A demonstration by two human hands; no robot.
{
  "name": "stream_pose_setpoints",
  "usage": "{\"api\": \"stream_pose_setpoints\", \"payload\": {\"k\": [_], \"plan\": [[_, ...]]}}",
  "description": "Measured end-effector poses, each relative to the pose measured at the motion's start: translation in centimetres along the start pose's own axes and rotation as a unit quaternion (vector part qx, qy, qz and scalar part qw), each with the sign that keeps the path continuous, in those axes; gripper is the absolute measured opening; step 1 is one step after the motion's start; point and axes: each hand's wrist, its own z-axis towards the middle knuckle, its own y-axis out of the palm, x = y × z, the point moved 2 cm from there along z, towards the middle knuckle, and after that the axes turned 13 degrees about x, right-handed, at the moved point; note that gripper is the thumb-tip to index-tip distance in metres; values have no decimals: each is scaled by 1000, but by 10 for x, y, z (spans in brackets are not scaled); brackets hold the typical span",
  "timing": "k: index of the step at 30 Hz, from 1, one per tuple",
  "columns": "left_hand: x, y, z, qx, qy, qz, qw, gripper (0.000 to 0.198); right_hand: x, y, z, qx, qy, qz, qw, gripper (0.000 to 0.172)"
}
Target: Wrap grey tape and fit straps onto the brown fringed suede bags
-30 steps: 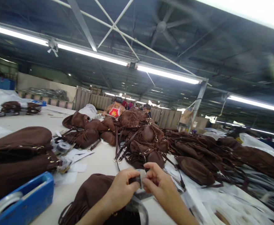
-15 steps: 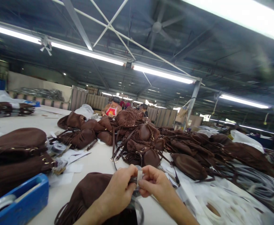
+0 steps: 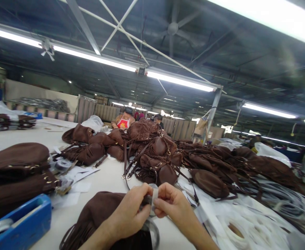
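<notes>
Both of my hands meet above the table. Fingers closed, my left hand [image 3: 130, 211] grips a dark grey strap, mostly hidden by the fingers. My right hand [image 3: 174, 206] pinches a whitish strip of tape [image 3: 154, 198] between thumb and forefinger. The strip stands upright against the strap, and the left fingertips are close to it. Below the hands hangs a greyish, see-through-looking loop [image 3: 156, 234], seemingly part of the same strap. A dark brown fringed bag [image 3: 96, 215] lies under and beside my left forearm.
A blue tape dispenser [image 3: 29, 220] stands at the front left, near stacked brown bags [image 3: 16, 156]. Beyond my hands rises a heap of brown bags [image 3: 144, 146]. White rolls [image 3: 235, 231] and grey coiled straps [image 3: 285, 201] lie right. A person in a red apron [image 3: 123, 123] is behind the heap.
The hands keep nearly the same pose, with the strip still held between them. The whole view has shifted slightly left.
</notes>
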Motion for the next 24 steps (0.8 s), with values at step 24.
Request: {"api": "stream_pose_setpoints", "payload": {"k": [24], "plan": [[-17, 23, -4, 46, 159, 4, 986, 15, 65, 12, -17, 98, 248, 416, 869, 37]]}}
